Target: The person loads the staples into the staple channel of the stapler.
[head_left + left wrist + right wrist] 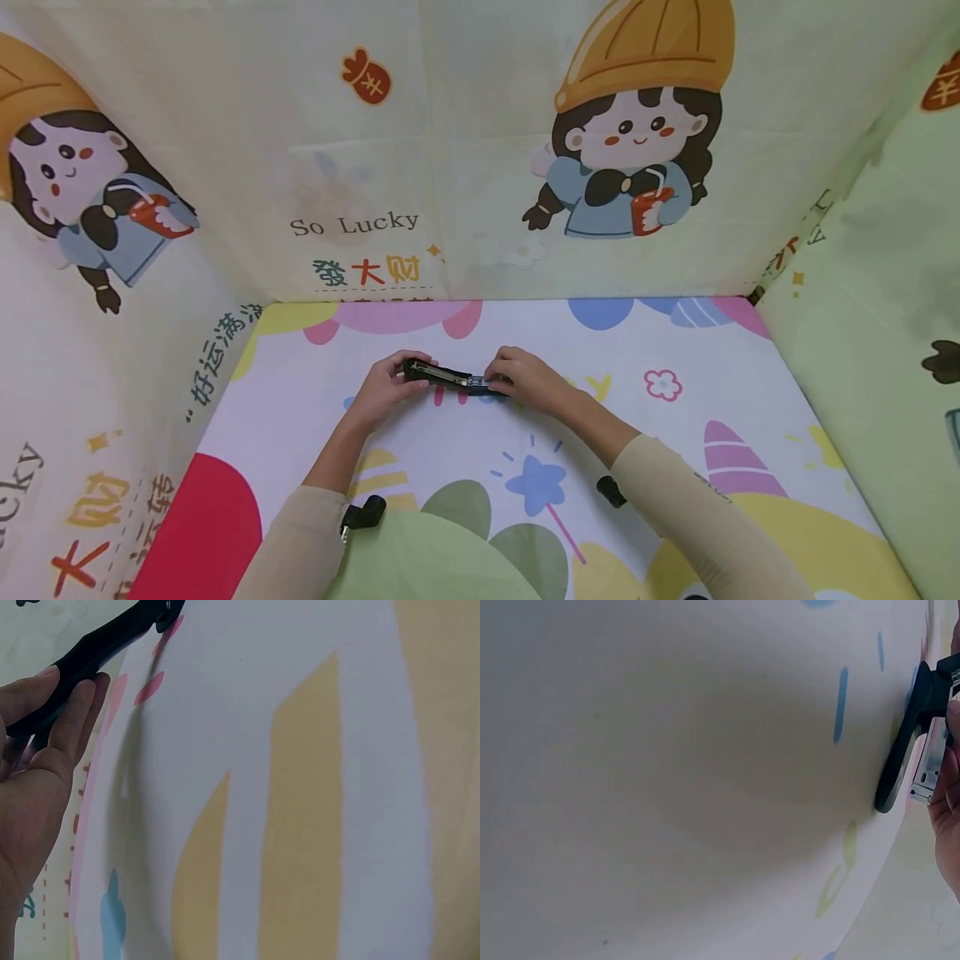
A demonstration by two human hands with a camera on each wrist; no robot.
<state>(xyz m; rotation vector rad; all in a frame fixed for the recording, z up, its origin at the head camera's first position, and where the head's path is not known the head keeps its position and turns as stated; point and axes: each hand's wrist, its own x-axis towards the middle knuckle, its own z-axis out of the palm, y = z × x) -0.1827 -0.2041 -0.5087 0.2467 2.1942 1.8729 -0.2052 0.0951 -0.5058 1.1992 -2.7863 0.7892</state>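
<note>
A black stapler (pixel 442 377) is swung open lengthwise above the patterned table, in the middle of the head view. My left hand (pixel 384 392) grips its left end; in the left wrist view the thumb and fingers of that hand (pixel 34 802) wrap the dark cover (pixel 82 664). At the other end, my right hand (pixel 528 382) pinches the part with the silver metal staple rail. The right wrist view shows this metal rail (pixel 930 761) beside the black base (pixel 900 754), with the fingers of my right hand (pixel 949 832) against the rail.
A white tablecloth (pixel 465 442) with colourful prints covers the table. Printed cloth walls (pixel 480 167) close in the back and both sides. Black wrist devices sit by the left cuff (pixel 363 512) and the right cuff (pixel 611 492).
</note>
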